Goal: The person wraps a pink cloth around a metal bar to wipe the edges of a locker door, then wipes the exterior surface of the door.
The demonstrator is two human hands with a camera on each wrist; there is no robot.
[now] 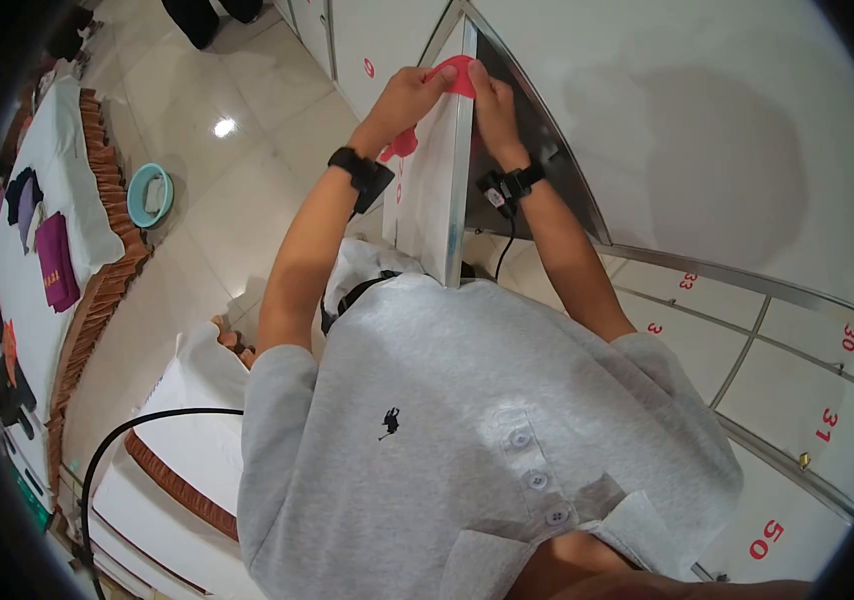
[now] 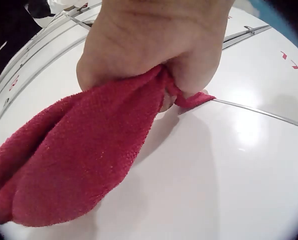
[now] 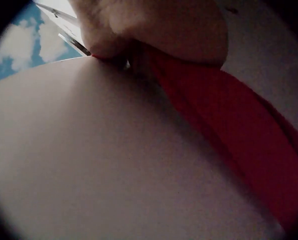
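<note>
A red terry cloth [image 1: 461, 75] is draped over the upper edge of an open white locker door [image 1: 431, 190]. On the door's outer face, my left hand [image 1: 409, 100] grips one part of it, and a loose end hangs below the palm. The left wrist view shows this bunched cloth [image 2: 79, 160] coming out from under the hand [image 2: 154, 40]. My right hand [image 1: 496, 112] holds the other part on the door's inner side. In the dim right wrist view, the cloth [image 3: 229, 120] trails down from beneath the right hand [image 3: 159, 30]. Both sets of fingertips are partly hidden.
Numbered white lockers [image 1: 762, 375] stand at the right, and a large white panel [image 1: 707, 120] lies beyond the dark locker opening. To the left are a white-covered table [image 1: 42, 330] with folded cloths and a light-blue basin [image 1: 137, 195] on the tiled floor [image 1: 247, 90].
</note>
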